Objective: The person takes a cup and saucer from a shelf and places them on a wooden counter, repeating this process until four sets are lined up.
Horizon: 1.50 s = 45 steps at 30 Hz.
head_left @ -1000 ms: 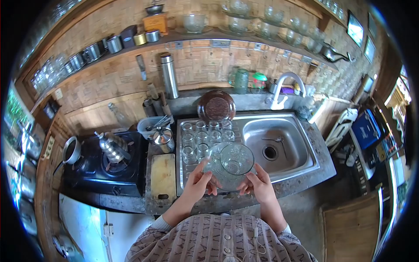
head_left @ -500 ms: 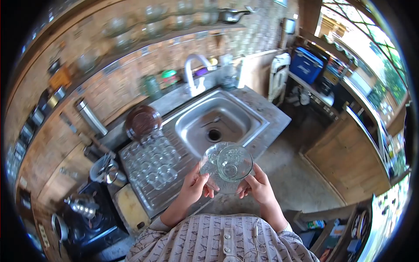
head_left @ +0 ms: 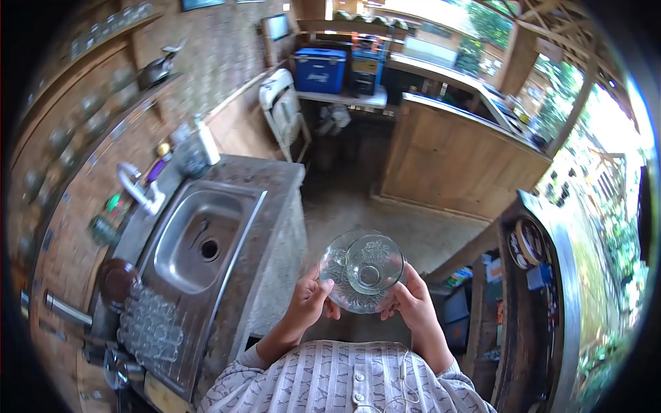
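In front of my body I hold a clear patterned glass plate (head_left: 335,267), with a clear glass bowl (head_left: 372,261) sitting on its right half. My left hand (head_left: 311,297) is closed on the plate's left edge, thumb on top and fingers curled beneath. On the opposite side, my right hand (head_left: 412,299) grips the plate's right edge near the bowl, its thumb close to the bowl's rim. Both pieces of glassware are over the floor, to the right of the sink counter.
Left of me is a steel sink (head_left: 200,237) with a faucet (head_left: 141,189); glasses (head_left: 151,323) crowd its drainboard. Ahead stand a folded chair (head_left: 284,113), a blue cooler (head_left: 320,70) and a wooden counter (head_left: 461,155). A dark shelf unit (head_left: 516,303) is close on my right.
My view and body have turned right, so the sink and glasses have shifted left and the shelf unit has come further into view. Both hands still hold the plate with the bowl.
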### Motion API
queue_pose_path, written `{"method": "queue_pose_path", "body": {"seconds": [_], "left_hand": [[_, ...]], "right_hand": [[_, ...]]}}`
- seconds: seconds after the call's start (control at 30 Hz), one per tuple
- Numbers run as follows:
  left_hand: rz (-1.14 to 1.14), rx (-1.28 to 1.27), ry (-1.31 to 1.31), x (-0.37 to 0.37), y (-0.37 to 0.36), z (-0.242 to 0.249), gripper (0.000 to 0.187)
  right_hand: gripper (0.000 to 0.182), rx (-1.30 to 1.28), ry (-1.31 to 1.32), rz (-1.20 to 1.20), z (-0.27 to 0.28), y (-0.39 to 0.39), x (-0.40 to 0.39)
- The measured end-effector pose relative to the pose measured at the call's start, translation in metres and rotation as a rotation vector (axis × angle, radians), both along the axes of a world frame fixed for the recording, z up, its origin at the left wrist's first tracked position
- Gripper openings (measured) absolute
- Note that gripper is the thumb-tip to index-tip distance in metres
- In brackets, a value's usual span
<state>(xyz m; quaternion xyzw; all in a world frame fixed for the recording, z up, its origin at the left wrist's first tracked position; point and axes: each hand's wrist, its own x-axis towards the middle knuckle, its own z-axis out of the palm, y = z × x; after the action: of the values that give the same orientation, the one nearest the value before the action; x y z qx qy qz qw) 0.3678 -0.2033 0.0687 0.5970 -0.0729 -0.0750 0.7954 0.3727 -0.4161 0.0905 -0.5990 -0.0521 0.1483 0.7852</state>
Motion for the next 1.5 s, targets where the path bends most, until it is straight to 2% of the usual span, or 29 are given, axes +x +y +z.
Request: {"method": "queue_pose_path", "body": {"seconds": [0.23,0.47,0.6,0.9,1.3,1.5], "left_hand": [[-0.369,-0.115,-0.003,0.038,-0.088,0.003,0.05],[-0.703,-0.096,0.074,0.083,-0.173,-0.005,0.05],[-0.899,-0.111,0.097,0.118,-0.217,-0.004,0.052],[-1.214,-0.078,0.098,0.184,-0.31,0.006,0.053],[-1.527,-0.024,0.158,0.166,-0.41,0.001,0.053],[-1.569,-0.042,0.137,0.136,-0.467,0.0,0.053]], "right_hand": [[0.049,0.043,0.02,-0.324,-0.002,-0.079,-0.031],[0.048,0.062,0.039,-0.634,-0.01,-0.134,-0.049],[0.043,0.092,0.024,-0.859,-0.005,-0.149,-0.041],[0.047,0.095,-0.05,-1.122,-0.011,-0.187,-0.017],[0.047,0.1,-0.03,-1.454,-0.018,-0.227,-0.054],[0.047,0.096,-0.055,-1.485,-0.019,-0.28,-0.084]]}}
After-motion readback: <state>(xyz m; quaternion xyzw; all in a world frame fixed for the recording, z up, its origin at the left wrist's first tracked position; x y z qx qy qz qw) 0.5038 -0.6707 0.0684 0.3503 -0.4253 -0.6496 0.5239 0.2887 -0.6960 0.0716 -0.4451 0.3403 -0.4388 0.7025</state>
